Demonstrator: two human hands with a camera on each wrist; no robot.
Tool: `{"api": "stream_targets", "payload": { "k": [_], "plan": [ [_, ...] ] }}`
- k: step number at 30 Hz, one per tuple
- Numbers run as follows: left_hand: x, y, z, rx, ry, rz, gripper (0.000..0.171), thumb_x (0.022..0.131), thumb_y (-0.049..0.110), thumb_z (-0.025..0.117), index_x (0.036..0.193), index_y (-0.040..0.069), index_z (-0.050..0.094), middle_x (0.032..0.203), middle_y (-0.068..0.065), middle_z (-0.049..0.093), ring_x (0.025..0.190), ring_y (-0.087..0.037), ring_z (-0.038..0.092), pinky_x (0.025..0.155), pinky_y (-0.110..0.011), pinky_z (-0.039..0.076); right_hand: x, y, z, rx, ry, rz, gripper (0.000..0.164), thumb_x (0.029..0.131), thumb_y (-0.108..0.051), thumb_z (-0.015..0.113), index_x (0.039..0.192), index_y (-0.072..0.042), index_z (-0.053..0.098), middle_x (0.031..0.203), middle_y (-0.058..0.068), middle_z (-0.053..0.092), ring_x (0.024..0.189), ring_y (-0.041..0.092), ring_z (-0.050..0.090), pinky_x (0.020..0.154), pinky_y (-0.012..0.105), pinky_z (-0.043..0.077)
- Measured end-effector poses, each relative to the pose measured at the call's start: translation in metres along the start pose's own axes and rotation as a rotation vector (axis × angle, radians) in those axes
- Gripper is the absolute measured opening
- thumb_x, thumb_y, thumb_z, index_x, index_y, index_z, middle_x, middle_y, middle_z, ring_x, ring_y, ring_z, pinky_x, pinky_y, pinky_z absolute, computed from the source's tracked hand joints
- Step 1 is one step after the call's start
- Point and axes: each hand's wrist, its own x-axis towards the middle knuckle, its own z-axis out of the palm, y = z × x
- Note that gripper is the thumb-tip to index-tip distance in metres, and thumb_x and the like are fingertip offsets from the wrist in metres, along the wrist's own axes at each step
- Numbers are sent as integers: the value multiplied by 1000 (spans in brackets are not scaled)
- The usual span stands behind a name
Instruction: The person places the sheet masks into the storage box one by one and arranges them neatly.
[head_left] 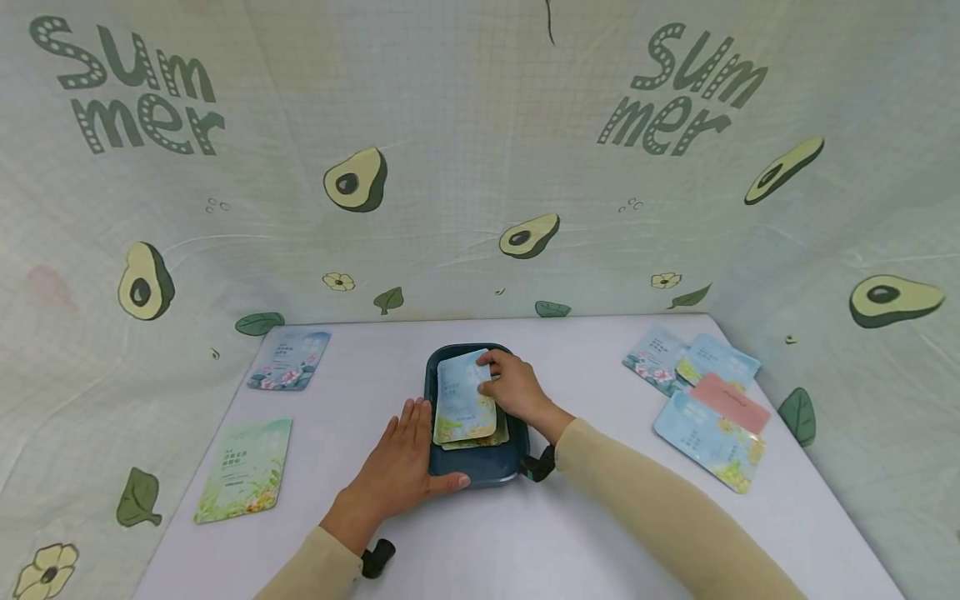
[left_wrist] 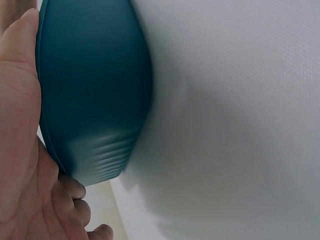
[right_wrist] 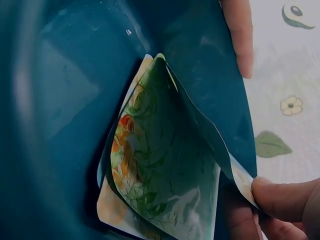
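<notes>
A dark blue tray (head_left: 480, 471) stands mid-table with a small stack of flat sachets in it. My left hand (head_left: 397, 458) rests along the tray's left rim, fingers straight and thumb at the near corner. In the left wrist view, the palm and thumb (left_wrist: 22, 45) lie against the tray's edge. With thumb and fingers, my right hand (head_left: 517, 387) pinches the right edge of a light blue flowered sachet (head_left: 461, 400), lifted at that side. Under it, the right wrist view shows a green flowered sachet (right_wrist: 155, 170) on top of others.
At the left lie a blue sachet (head_left: 291, 358) and a green one (head_left: 246, 471). Several sachets overlap at the right, among them a pink one (head_left: 729, 404) and a light blue one (head_left: 708, 437). A printed cloth (head_left: 450, 108) hangs behind the white table (head_left: 600, 542).
</notes>
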Motion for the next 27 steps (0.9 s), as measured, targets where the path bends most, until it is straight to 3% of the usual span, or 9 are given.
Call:
{"api": "stream_targets", "payload": {
  "k": [6,11,17,23,27],
  "plan": [
    [2,0,0,9,-7,-3,130,86,85,60,166,-7,14,174,-25,16,163,-41,11,128,-61,24,-1,-2,-4,-77,-16,-27,44,96,-12,76,139,-11,66,125,18,74,113,33,72,89,47,61],
    [2,2,-1,2,-13,-10,131,86,85,60,166,-7,13,174,-25,15,164,-40,10,129,-60,23,-10,-5,-13,-194,77,-60,48,101,-14,71,147,-9,59,129,20,73,107,31,76,85,46,63],
    [0,1,-1,3,-9,-23,132,85,86,61,166,-7,13,174,-25,15,164,-40,10,129,-59,22,-20,2,-27,-161,168,-79,42,105,-19,66,145,-7,60,129,16,74,111,29,75,86,45,64],
    [-1,0,1,-13,-4,-29,133,84,86,61,166,-6,12,175,-24,15,164,-40,10,130,-59,21,-30,40,-53,-280,227,-72,46,106,-24,66,144,0,59,135,22,70,121,38,70,99,52,59],
    [-1,1,2,-12,-5,-25,133,84,87,60,166,-6,12,175,-24,14,164,-40,10,130,-59,20,-37,79,-84,-395,214,4,59,107,-29,63,151,8,49,151,30,54,141,47,52,117,61,43]
  ]
}}
